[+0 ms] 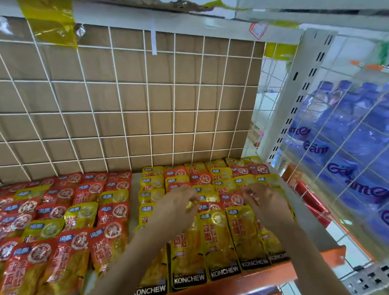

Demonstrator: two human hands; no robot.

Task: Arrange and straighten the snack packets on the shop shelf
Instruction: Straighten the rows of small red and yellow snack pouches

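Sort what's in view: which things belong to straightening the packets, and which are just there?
Job:
- yellow packets
- red packets
- shelf
- left hand
- right hand

Just there:
- wire grid
- cardboard behind the grid
- blue bottles
- yellow tape
- price tag

Both arms reach forward, side by side, palms down: my left forearm [131, 253] angles in from below, my right forearm [308, 243] from the lower right. My left hand [176, 203] curls its fingers, pinching a yellow packet [190, 204]. My right hand [264, 200] bends its fingers downward; blur hides its grip.
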